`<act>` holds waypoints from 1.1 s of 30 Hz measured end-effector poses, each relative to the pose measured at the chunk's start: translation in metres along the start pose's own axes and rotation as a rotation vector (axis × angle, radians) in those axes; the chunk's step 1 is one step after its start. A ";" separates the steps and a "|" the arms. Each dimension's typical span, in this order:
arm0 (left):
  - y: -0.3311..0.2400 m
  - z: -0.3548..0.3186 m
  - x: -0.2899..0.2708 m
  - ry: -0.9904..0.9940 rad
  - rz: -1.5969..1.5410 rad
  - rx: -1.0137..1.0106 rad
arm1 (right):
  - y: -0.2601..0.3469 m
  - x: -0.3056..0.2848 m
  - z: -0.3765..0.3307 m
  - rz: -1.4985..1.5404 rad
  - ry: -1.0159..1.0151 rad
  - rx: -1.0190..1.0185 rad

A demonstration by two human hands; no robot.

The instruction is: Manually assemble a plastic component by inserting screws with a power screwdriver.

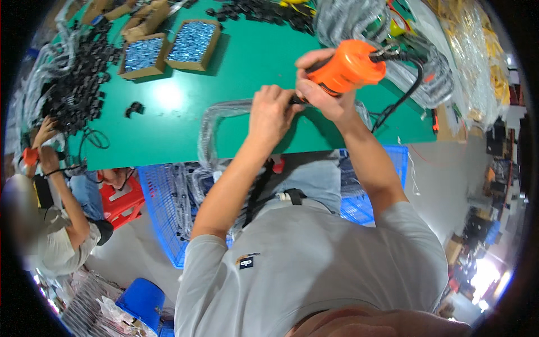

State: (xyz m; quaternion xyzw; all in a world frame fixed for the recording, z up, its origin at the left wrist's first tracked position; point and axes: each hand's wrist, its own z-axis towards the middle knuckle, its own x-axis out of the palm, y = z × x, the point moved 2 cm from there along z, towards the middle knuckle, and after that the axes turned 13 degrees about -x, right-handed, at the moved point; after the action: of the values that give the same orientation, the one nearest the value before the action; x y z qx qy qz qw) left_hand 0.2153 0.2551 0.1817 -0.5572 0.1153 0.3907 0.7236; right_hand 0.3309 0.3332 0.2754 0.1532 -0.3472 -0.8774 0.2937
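My right hand is wrapped round an orange electric screwdriver, which is tilted with its dark nose toward my left hand. A black cable runs off its back end. My left hand is closed, fingers bent, over a plastic-wrapped strip that lies on the green table and bends down over its near edge. A small black piece shows between the two hands; the screwdriver's tip there is hidden by my fingers.
Two open cartons of tiny shiny blue pieces stand at the back left. Loose black parts heap beyond them. Plastic-wrapped coils lie at right. A blue crate is below the near edge. A co-worker works at far left.
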 end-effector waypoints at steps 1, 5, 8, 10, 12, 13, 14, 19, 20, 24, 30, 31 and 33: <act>0.000 -0.001 0.002 -0.004 -0.017 -0.011 | -0.002 0.000 -0.003 0.000 -0.016 0.026; -0.003 -0.001 0.003 0.018 0.021 -0.023 | 0.001 -0.003 -0.004 0.085 -0.102 0.026; -0.004 -0.001 -0.002 0.063 0.032 -0.037 | 0.012 -0.008 0.003 0.128 0.024 0.097; -0.001 -0.001 -0.002 0.073 0.007 -0.016 | 0.032 -0.014 0.004 0.184 -0.051 0.045; -0.003 0.003 -0.009 0.081 -0.119 -0.027 | 0.050 -0.015 -0.003 0.244 -0.129 0.000; -0.005 0.010 -0.017 0.082 -0.113 -0.018 | 0.059 -0.016 -0.009 0.263 -0.177 -0.010; -0.001 0.020 -0.029 0.011 -0.123 -0.039 | 0.068 -0.018 -0.017 0.281 -0.225 -0.022; 0.074 0.099 -0.104 -0.365 0.427 -0.173 | 0.077 -0.017 -0.068 0.128 -0.198 0.062; 0.088 0.112 -0.118 -0.279 0.547 -0.277 | 0.079 -0.016 -0.070 0.142 -0.189 0.060; 0.100 0.141 -0.136 0.052 0.756 -0.454 | 0.080 -0.011 -0.067 0.236 -0.287 0.049; 0.107 0.141 -0.145 0.003 0.600 -0.360 | 0.085 -0.011 -0.060 0.179 -0.354 0.086; 0.107 0.138 -0.146 0.006 0.599 -0.359 | 0.088 -0.013 -0.059 0.200 -0.365 0.063; 0.108 0.130 -0.154 -0.220 0.272 -0.366 | 0.092 -0.013 -0.054 0.218 -0.379 0.043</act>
State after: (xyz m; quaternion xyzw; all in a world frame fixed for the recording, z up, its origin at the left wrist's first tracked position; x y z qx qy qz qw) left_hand 0.0032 0.3120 0.2427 -0.6123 0.0369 0.5572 0.5596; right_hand 0.4045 0.2596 0.3018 -0.0470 -0.4292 -0.8459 0.3130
